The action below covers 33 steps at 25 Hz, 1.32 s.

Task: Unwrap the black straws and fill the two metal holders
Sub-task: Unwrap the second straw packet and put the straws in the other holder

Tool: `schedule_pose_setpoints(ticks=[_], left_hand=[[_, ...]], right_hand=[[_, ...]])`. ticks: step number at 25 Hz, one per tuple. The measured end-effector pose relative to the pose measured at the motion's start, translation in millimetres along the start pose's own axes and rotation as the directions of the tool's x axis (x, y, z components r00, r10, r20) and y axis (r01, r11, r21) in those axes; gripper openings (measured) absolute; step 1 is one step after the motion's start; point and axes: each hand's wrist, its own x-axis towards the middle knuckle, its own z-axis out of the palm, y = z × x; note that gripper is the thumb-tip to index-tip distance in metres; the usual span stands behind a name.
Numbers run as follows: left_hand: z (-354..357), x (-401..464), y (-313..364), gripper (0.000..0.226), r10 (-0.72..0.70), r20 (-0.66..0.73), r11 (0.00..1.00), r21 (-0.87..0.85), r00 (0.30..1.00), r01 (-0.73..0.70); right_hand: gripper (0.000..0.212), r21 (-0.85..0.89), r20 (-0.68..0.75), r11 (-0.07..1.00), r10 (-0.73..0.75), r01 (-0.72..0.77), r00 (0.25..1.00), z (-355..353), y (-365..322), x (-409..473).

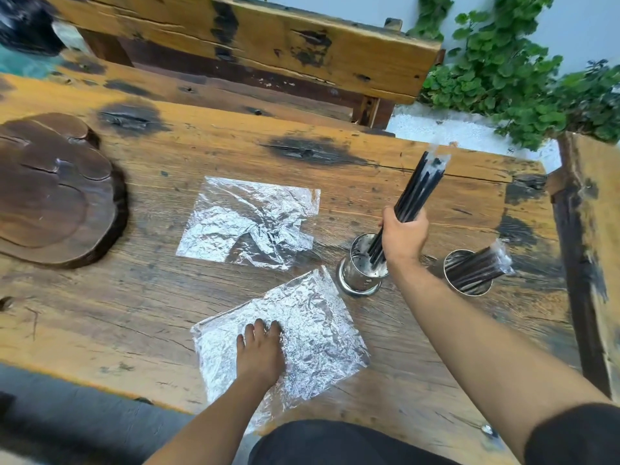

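Note:
My right hand (404, 237) grips a bundle of black straws (419, 189), tilted up to the right, its lower ends inside the left metal holder (360, 276). The right metal holder (468, 273) holds another bundle of black straws (479, 266) leaning right, with clear wrapping at their tips. My left hand (260, 350) lies flat, fingers spread, on a crumpled foil sheet (318, 337) near the table's front edge. A second foil sheet (248, 219) lies flat farther back, untouched.
A dark wooden slab (57, 193) rests at the table's left. A wooden bench (235, 38) stands behind the table (100, 297). Green plants (510, 78) grow at the back right. A wooden post (590, 229) borders the right edge.

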Motion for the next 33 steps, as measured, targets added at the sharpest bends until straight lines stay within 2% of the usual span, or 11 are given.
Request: schedule_pose_setpoints(ticks=[3,6,13,18,22,28,33], left_hand=[[3.1,3.2,-5.0,0.083,0.003,0.039,1.000,-0.011,0.999,-0.003],[3.8,5.1,-4.8,0.088,0.011,0.087,1.000,-0.020,0.996,-0.009],[-8.6,11.3,7.7,0.061,-0.029,0.090,0.999,-0.034,0.996,0.032],[-5.7,17.6,14.3,0.072,-0.060,0.126,0.997,-0.034,0.990,0.065],[-1.5,18.0,14.9,0.074,-0.057,0.137,0.998,-0.028,0.989,0.061],[-1.1,16.1,15.4,0.077,-0.070,0.148,0.996,-0.041,0.986,0.077],[0.4,12.1,20.4,0.079,-0.090,0.156,0.995,-0.024,0.984,0.095]], right_hand=[[0.016,-0.054,0.029,0.997,0.052,-0.051,0.998,1.8,18.6,2.4],[0.013,-0.066,0.057,0.994,0.096,-0.092,0.994,-0.2,32.9,6.2],[0.015,-0.057,0.089,0.979,0.201,-0.196,0.976,-23.7,49.1,2.5],[0.041,-0.025,0.159,0.954,0.299,-0.299,0.941,-39.7,59.6,-0.4],[0.033,-0.104,0.254,0.926,0.377,-0.362,0.891,-46.6,56.6,1.5],[0.013,-0.150,0.376,0.937,0.350,-0.316,0.858,-62.1,58.6,-0.4],[0.031,-0.203,0.409,0.935,0.352,-0.292,0.842,-76.7,76.3,-0.2]])
